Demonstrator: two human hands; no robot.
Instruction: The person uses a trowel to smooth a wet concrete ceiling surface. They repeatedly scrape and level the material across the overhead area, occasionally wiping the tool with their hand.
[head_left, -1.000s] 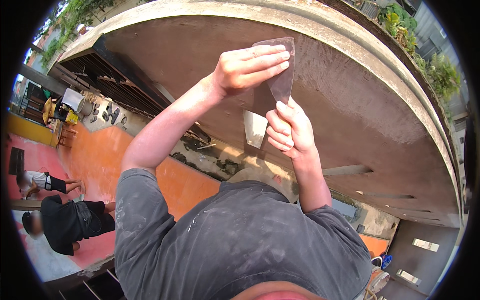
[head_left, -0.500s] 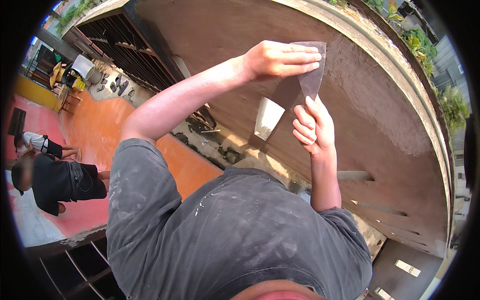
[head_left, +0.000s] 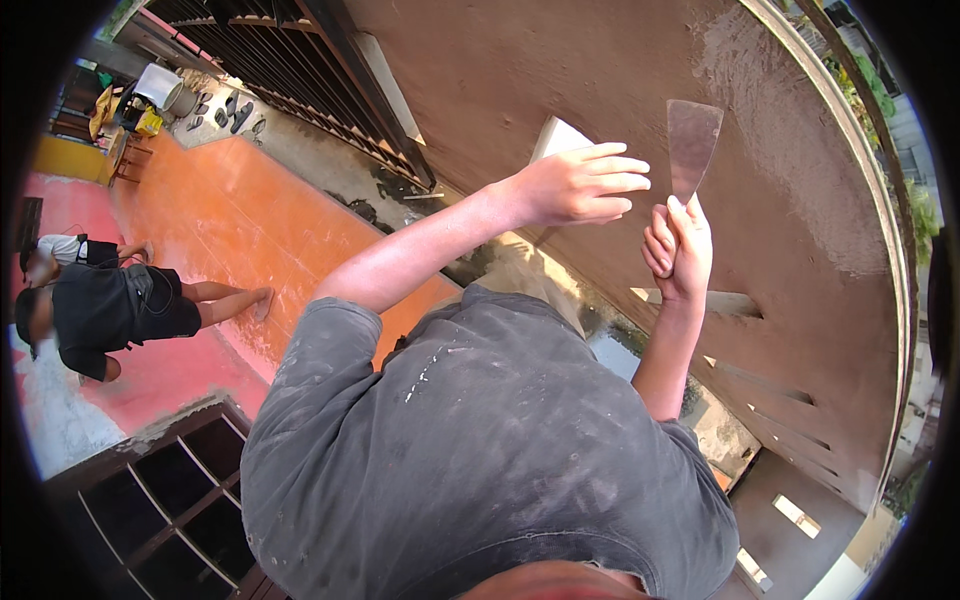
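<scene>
My right hand is closed round the handle of a scraper, whose wide flat blade points up in front of the brown wall. The fingers hide most of the handle. Left of the scraper, my left hand is held out with its fingers stretched and slightly apart, holding nothing and clear of the blade. Behind that hand, a pale four-sided patch on the wall is partly covered. Whether it is an opening or a block I cannot tell. A rougher, lighter stretch of plaster lies right of the blade.
A dark barred gate adjoins the wall. Two people, one in black and one in a light top, are on the painted floor at left. Sandals and a bucket stand beyond. A slotted opening pierces the wall.
My left hand has come off the scraper blade and moved down, its fingers now free. The scraper stays in my right hand, now further right in view. The whole view has shifted.
</scene>
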